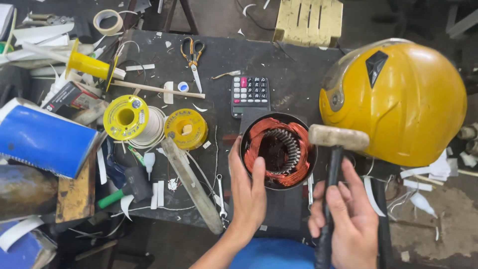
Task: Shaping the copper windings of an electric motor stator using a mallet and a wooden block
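Motor stator [278, 151] sits mid-table, steadied by left hand [247, 192], fingers curled against its rim. Mallet [332, 164] is gripped tight in right hand [343, 214], head raised beside the copper coils [271, 130], helmet [398, 99] close alongside.

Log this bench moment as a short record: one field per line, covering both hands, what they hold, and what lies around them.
left hand: steadies the motor stator, thumb on its copper windings
right hand: grips the mallet by its dark handle
mallet head: pale, level with the stator's right rim
behind stator: calculator, scissors
right of stator: yellow helmet
left of stator: two yellow spools, a blue-covered notebook
surface: dark workbench
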